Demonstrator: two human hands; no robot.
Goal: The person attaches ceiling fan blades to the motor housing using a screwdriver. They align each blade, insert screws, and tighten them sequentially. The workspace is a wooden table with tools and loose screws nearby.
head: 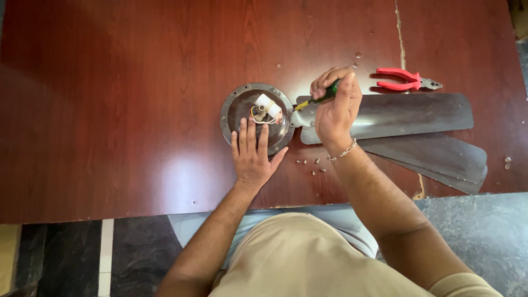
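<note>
**Hands at a fan motor, mid-desk**

A round fan motor housing (257,117) lies near the desk's (110,110) middle, toward its front edge. The left hand (253,157) rests flat and open on its rim. The right hand (334,107) is closed around a green-handled screwdriver (316,100), hiding most of the handle; its tip meets the blade bracket. Stacked blades (418,132) partly cover one another. Loose screws (311,165) lie nearby; red pliers (407,80) lie beyond.

Round dark metal fan motor housing (237,111) laid flat on reddish-brown wooden table (110,110), open side up; white connector block and yellow-white wires seen inside. Near rim pressed down by flat left hand (253,157). Green-handled screwdriver with yellow shaft (316,99) enclosed in right hand (335,107), tilted, tip set at joint where grey metal fan blade (407,113) is attached to housing.
</note>
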